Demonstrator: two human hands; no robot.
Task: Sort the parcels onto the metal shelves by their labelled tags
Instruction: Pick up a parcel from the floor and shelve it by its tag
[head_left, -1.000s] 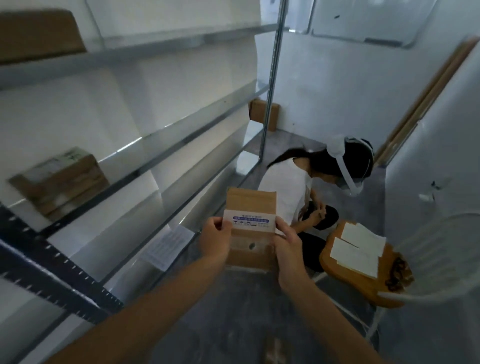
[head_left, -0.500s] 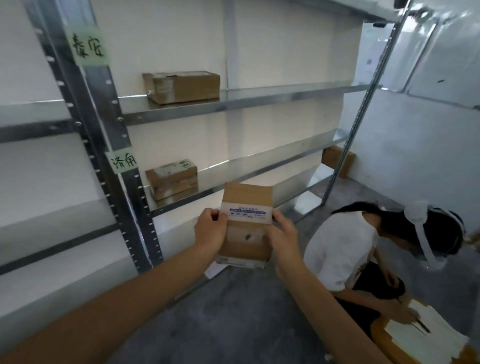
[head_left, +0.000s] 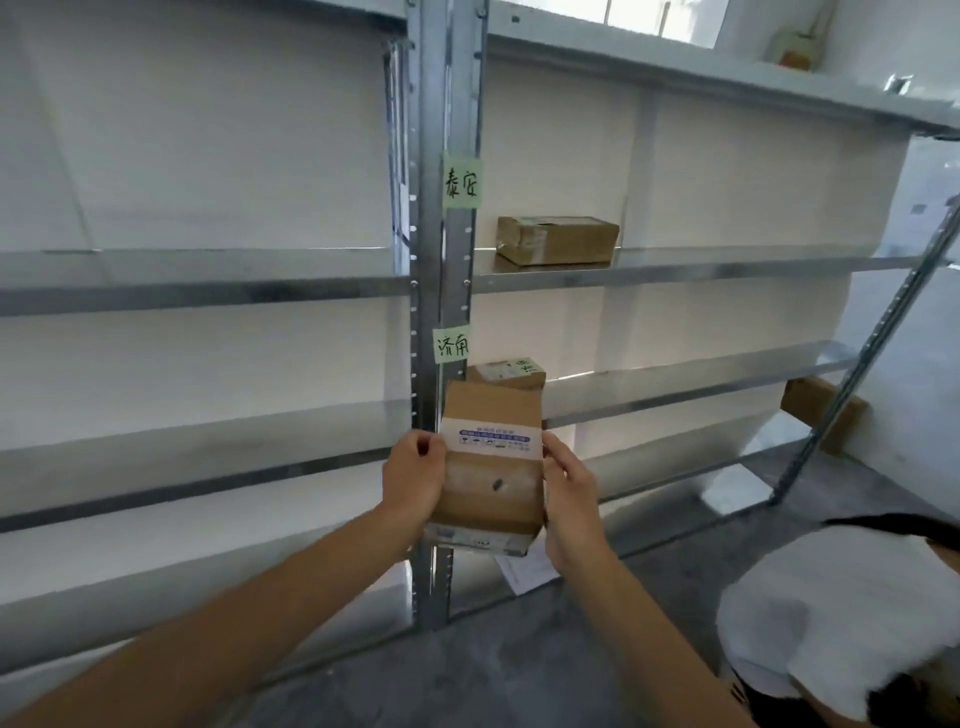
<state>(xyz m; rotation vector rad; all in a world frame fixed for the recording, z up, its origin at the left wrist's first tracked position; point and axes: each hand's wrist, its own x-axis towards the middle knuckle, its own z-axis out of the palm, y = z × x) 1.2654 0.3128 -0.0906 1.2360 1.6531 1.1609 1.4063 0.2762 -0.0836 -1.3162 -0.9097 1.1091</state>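
Two hands, left (head_left: 415, 480) and right (head_left: 569, 493), are clamped on the parcel (head_left: 488, 462); it is held label-up, presumably for matching against the shelf tags (head_left: 453, 345).

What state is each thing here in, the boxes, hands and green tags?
Held parcel: off the shelves, label toward the camera.
Left hand: holds its left side.
Right hand: holds its right side.
Upper parcel: flat on its shelf.
Lower parcel: shelved, partly hidden behind the held one.
Green tags: stuck to the post.
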